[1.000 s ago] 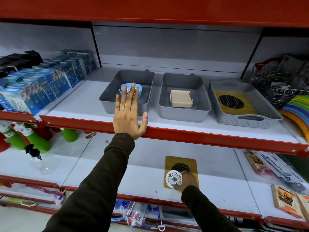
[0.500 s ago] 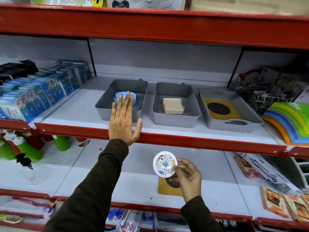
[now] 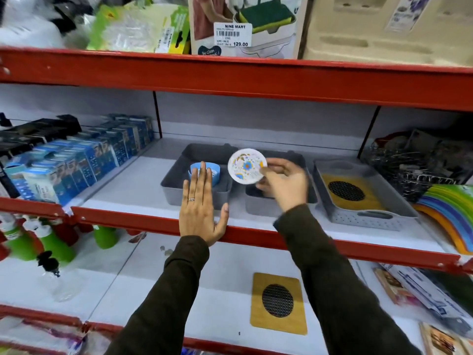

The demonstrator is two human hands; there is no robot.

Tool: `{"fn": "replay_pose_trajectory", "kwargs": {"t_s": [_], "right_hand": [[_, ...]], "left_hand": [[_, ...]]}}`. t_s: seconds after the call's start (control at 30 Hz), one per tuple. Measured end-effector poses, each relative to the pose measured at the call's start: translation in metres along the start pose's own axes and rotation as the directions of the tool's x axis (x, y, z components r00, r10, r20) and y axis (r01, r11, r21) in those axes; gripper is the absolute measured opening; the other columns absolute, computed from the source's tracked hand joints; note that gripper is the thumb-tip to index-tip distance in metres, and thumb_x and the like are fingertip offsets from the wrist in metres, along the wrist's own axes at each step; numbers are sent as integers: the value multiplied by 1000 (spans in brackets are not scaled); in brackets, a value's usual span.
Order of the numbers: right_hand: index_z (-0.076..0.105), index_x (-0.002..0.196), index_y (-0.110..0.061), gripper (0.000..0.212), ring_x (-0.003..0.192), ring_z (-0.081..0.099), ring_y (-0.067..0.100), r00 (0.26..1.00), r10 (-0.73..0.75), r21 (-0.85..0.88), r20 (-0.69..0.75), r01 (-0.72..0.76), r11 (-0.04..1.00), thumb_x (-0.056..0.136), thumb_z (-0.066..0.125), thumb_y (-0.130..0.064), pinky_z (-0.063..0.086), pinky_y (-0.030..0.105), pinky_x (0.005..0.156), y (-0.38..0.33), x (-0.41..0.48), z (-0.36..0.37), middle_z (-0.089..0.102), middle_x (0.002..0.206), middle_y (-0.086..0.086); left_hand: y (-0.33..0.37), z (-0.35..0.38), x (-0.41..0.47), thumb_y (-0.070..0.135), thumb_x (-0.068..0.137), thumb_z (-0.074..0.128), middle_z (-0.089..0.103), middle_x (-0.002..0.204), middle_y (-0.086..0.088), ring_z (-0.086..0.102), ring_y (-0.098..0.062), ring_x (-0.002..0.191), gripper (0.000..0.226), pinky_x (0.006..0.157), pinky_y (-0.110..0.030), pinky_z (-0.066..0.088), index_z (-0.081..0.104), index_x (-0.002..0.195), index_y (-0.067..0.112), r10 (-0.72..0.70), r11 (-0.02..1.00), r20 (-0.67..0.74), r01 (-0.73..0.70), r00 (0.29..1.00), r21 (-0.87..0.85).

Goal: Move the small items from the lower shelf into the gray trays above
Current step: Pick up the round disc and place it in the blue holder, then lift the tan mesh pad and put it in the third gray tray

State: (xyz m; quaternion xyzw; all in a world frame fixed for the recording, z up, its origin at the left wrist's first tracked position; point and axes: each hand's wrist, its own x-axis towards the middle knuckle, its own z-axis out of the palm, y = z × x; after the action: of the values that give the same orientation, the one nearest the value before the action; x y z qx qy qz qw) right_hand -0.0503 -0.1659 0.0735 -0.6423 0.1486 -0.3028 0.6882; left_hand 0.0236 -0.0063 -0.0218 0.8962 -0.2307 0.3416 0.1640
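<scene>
White round floral-patterned disc (image 3: 247, 166) pinched in my right hand (image 3: 282, 184), centre frame, hovering over the middle gray plastic tray (image 3: 258, 204); left hand (image 3: 201, 204), flat and empty, braces on the red shelf edge (image 3: 332, 245).

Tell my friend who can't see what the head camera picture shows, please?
A person's right hand holds a round white disc with a flower pattern up over the gray trays on a red store shelf. The left hand rests flat, open, on the shelf edge. A yellow square mat lies on the shelf below.
</scene>
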Motion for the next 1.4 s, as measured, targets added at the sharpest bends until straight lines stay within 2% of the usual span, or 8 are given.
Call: {"fn": "replay_pose_trajectory", "kwargs": {"t_s": [0.23, 0.37, 0.47, 0.63, 0.9, 1.1, 1.27, 1.4], "right_hand": [[62, 79, -1, 9, 43, 64, 18, 958, 261, -216, 118, -232, 948, 79, 65, 8, 55, 25, 39, 29, 93, 100, 70, 86, 24], [69, 92, -3, 13, 87, 74, 29, 962, 233, -391, 142, -161, 906, 79, 65, -5, 63, 35, 69, 53, 109, 107, 72, 102, 20], [63, 71, -3, 14, 84, 74, 37, 956, 267, -263, 120, -229, 937, 77, 63, 10, 62, 44, 79, 56, 107, 106, 71, 94, 23], [62, 114, 7, 28, 87, 73, 39, 969, 203, -117, 138, -188, 975, 87, 60, 2, 61, 37, 76, 27, 67, 72, 69, 97, 25], [66, 107, -10, 16, 63, 72, 12, 999, 4, -133, 52, 3, 991, 93, 58, -14, 60, 26, 52, 17, -44, -27, 74, 86, 10], [71, 80, -17, 7, 63, 70, 21, 998, 10, -362, -58, -30, 932, 82, 66, -13, 57, 31, 58, 100, -115, -102, 71, 69, 10], [71, 98, -12, 16, 94, 71, 23, 937, 319, -606, -141, -337, 720, 82, 68, -17, 52, 21, 78, 216, -115, -161, 75, 96, 6], [54, 131, -3, 50, 119, 59, 33, 792, 564, -741, -233, -520, 425, 87, 60, -25, 46, 32, 102, 284, -108, -183, 61, 129, 19]], "left_hand": [[-3, 7, 4, 50, 87, 36, 14, 164, -15, 5, -24, 153, 85, 125, -38, 1, 14, 155, 4, 2, 1000, -23, -3, 1000, -19], [-5, 10, 4, 49, 86, 39, 15, 162, -14, -9, -15, 154, 85, 126, -34, -4, 18, 154, 3, 14, 999, -64, -16, 998, -39], [-6, 11, 3, 49, 86, 39, 15, 162, -13, -10, -14, 154, 84, 126, -34, -3, 18, 153, 3, 25, 999, -65, -28, 998, -44], [-4, 9, 1, 49, 87, 38, 21, 161, -17, 7, -22, 152, 83, 125, -33, -5, 19, 153, 3, 26, 999, -33, -27, 999, -28], [4, -3, -19, 32, 93, 39, 20, 163, -10, 1, -20, 154, 67, 126, -40, -1, 20, 154, 11, 130, 974, -139, -153, 982, -166], [44, 14, -118, 19, 88, 54, 46, 148, -6, 45, -25, 136, 54, 117, -41, 35, 45, 141, 14, 479, 787, -78, -467, 875, -404], [75, 74, -179, 28, 97, 37, 48, 146, -1, 48, -19, 131, 53, 111, -30, 39, 35, 149, 21, 247, 879, 589, 78, 770, -471], [87, 119, -194, 20, 101, 41, 41, 151, -13, 41, -28, 139, 51, 116, -30, 31, 33, 150, 9, -124, 787, 865, 580, 486, -213]]}}
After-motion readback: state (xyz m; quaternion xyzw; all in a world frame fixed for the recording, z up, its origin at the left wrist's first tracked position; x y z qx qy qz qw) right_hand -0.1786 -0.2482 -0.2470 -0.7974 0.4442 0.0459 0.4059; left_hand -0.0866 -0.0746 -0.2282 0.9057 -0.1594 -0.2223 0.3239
